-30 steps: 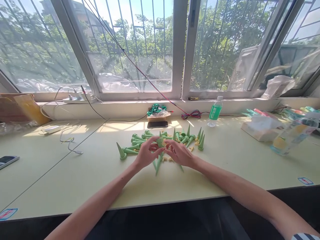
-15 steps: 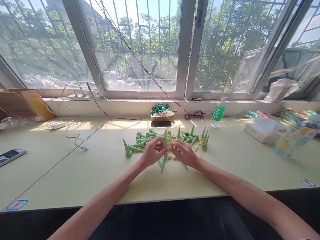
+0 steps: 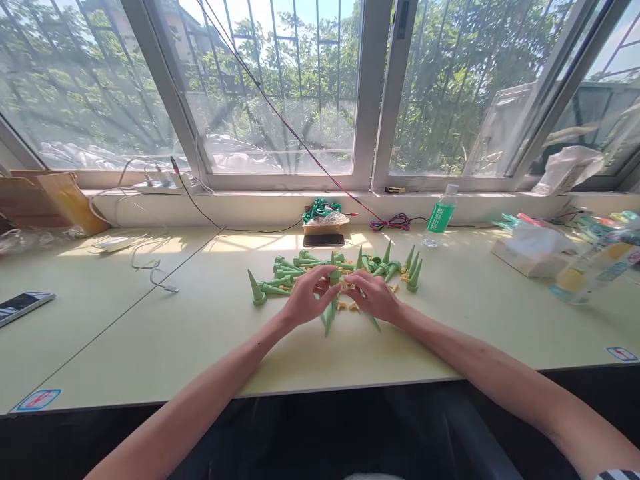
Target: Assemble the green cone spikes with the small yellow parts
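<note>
My left hand (image 3: 309, 297) is closed round a green plastic watering spike (image 3: 335, 275), its fingers and thumb wrapped on the wide collar end. My right hand (image 3: 376, 296) meets it from the right, with a small yellow plastic piece (image 3: 343, 283) pinched in the fingertips against the spike's side. Parts of both held pieces are hidden by the fingers. Behind and around the hands lie several more green spikes (image 3: 287, 271), some on their sides. A few stand point up, such as the spike (image 3: 257, 291) at the left. Loose yellow pieces (image 3: 354, 307) are scattered among them.
A small box with green ties (image 3: 323, 217) and a dark phone (image 3: 324, 240) lie behind the pile. A bottle (image 3: 441, 215), a tissue box (image 3: 523, 256) and a plastic bag are to the right. Another phone (image 3: 25, 307) and white cables (image 3: 155, 277) lie left.
The view has tilted slightly down, so the table sits a little higher. Both hands stay together at the spike, with the yellow piece now plainer between the fingertips.
</note>
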Demonstrator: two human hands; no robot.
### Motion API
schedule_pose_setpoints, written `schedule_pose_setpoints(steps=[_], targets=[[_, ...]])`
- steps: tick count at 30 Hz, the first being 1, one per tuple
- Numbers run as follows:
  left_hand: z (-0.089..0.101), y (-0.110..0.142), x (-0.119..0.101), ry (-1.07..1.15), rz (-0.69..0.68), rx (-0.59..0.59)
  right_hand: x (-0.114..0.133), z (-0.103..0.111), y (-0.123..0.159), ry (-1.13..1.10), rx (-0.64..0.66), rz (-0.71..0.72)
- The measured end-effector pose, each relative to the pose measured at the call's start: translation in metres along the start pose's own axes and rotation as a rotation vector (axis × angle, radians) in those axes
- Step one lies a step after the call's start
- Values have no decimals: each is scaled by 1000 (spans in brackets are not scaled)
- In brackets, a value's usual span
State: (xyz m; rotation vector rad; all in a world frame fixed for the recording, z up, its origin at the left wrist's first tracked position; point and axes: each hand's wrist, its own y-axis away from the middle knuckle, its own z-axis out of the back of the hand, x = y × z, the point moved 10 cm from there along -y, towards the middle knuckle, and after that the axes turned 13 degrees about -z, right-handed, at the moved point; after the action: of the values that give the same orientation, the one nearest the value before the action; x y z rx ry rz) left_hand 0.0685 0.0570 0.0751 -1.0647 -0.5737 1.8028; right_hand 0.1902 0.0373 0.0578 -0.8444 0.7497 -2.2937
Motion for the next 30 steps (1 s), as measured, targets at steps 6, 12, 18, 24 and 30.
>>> schedule_pose_setpoints(steps=[6, 12, 18, 24, 30], targets=[[-4, 2, 2, -44, -24, 43, -9, 1, -1, -120, 41, -49], [-5, -1, -5, -40, -50, 76, -7, 4, -1, -179, 49, -91], [-9, -1, -11, -58, -70, 131, -5, 9, -2, -174, 56, -145], [-18, 0, -14, -92, -107, 188, -1, 11, -3, -132, 79, -152], [-19, 1, -19, -155, -154, 202, 2, 11, -3, -131, 97, -149]])
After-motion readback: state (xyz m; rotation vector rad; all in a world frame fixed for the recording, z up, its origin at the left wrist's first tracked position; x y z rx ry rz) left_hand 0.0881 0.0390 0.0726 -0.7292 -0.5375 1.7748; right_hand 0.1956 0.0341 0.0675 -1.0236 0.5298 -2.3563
